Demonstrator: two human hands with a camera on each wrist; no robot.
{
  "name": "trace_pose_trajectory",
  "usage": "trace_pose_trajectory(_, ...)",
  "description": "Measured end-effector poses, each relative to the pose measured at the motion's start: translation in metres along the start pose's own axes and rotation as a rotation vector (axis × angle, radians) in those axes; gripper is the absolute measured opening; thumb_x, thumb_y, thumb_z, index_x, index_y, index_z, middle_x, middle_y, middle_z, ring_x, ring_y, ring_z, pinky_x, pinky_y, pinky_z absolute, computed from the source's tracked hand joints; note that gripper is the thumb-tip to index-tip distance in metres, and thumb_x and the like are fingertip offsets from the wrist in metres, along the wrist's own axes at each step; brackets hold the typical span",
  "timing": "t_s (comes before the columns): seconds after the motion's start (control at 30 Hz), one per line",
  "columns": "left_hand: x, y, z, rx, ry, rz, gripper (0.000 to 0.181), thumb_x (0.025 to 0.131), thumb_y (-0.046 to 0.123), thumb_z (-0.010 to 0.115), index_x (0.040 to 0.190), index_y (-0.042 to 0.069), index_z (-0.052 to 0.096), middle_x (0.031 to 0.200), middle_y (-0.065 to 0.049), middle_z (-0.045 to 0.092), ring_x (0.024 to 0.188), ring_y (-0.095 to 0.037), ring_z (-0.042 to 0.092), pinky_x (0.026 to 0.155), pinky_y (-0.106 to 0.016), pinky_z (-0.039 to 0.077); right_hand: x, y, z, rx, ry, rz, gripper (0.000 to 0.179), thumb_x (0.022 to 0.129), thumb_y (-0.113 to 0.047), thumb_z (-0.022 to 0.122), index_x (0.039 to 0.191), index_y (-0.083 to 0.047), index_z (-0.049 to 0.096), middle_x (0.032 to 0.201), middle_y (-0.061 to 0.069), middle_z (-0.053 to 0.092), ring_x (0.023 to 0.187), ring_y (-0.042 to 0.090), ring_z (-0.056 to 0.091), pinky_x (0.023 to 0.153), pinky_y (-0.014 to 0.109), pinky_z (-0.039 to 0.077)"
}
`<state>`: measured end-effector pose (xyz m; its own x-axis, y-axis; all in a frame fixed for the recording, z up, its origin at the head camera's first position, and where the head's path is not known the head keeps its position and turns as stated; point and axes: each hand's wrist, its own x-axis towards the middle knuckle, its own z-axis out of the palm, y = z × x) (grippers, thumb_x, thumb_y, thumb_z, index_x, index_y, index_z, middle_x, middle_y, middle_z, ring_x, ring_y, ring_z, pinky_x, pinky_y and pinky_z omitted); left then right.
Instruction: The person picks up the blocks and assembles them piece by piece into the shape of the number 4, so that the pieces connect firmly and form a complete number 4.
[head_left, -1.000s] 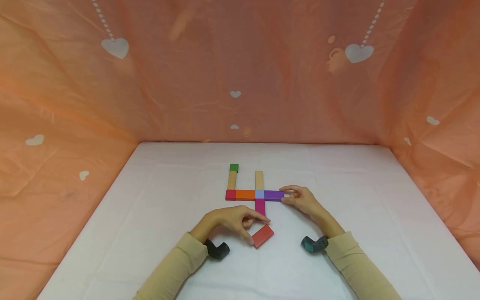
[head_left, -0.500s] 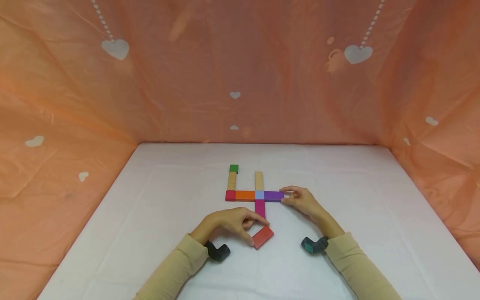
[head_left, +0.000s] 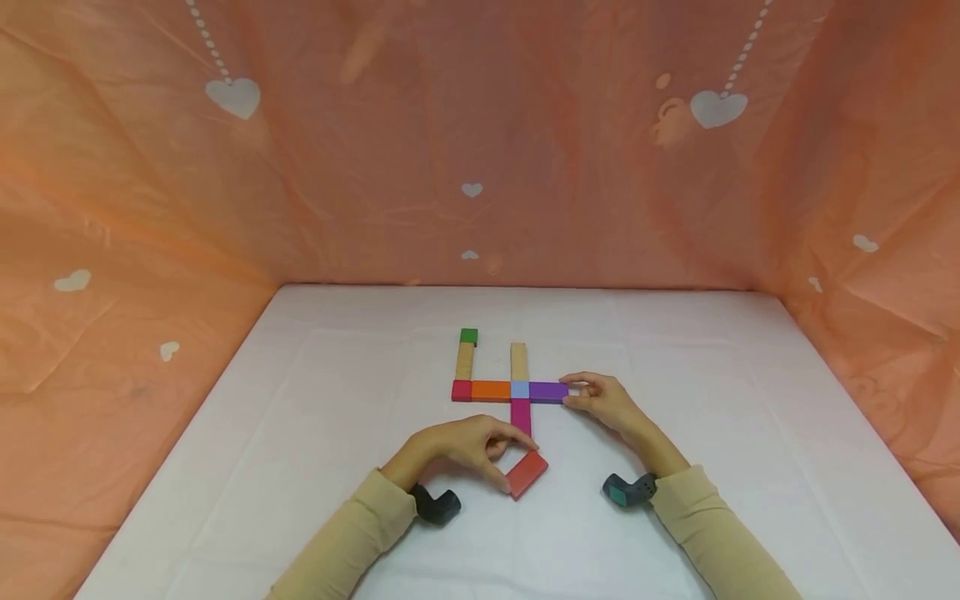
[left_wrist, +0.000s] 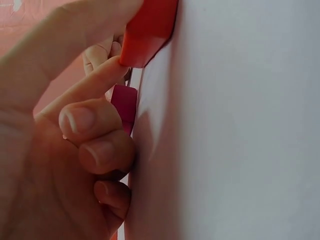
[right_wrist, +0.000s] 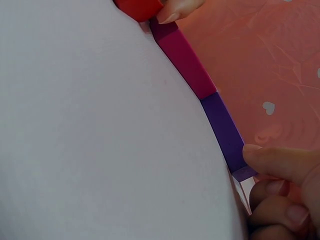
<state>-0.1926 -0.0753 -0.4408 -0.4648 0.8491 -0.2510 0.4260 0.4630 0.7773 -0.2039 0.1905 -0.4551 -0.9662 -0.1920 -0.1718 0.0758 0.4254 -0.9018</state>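
Note:
My left hand (head_left: 467,442) pinches a red block (head_left: 527,475) by its two ends, thumb near and index finger far; the block lies slanted just below the magenta block (head_left: 521,417). In the left wrist view the other fingers curl under the palm. My right hand (head_left: 606,402) has thumb and index finger at the right end of a purple block (head_left: 548,392); the right wrist view shows the thumb on its side. The purple block meets a light blue block (head_left: 520,389), which also borders the magenta one and an orange block (head_left: 491,391).
A crimson block (head_left: 461,390) ends the row on the left. From it a plain wooden block (head_left: 465,361) runs back to a green block (head_left: 468,336). Another plain wooden block (head_left: 518,361) stands behind the light blue one. All lie on a white-covered table (head_left: 337,358).

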Motion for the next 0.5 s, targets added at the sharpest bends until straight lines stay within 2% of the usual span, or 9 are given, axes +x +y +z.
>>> trace_pose_trajectory(0.23,-0.002,-0.001,0.005,0.017,0.052,-0.024,0.054,0.076,0.022,0.082,0.126,0.019,0.062,0.060,0.007,0.031,0.055,-0.003,0.031,0.060,-0.016,0.027,0.002,0.001,0.001,0.001,-0.003,-0.031,0.042,0.087,-0.011,0.068,0.126,0.003,0.058,0.059,-0.010,0.042,0.055,0.002,0.036,0.054,0.019,0.031)
trace_pose_trajectory(0.5,-0.006,-0.002,0.012,0.042,0.130,-0.051,0.054,0.074,0.026,0.083,0.124,0.022,0.062,0.062,0.007,0.033,0.057,-0.003,0.033,0.061,-0.016,0.028,0.003,0.001,0.002,0.012,0.000,-0.015,0.042,0.087,-0.011,0.068,0.126,0.001,0.059,0.058,-0.009,0.042,0.054,0.002,0.036,0.053,0.018,0.030)
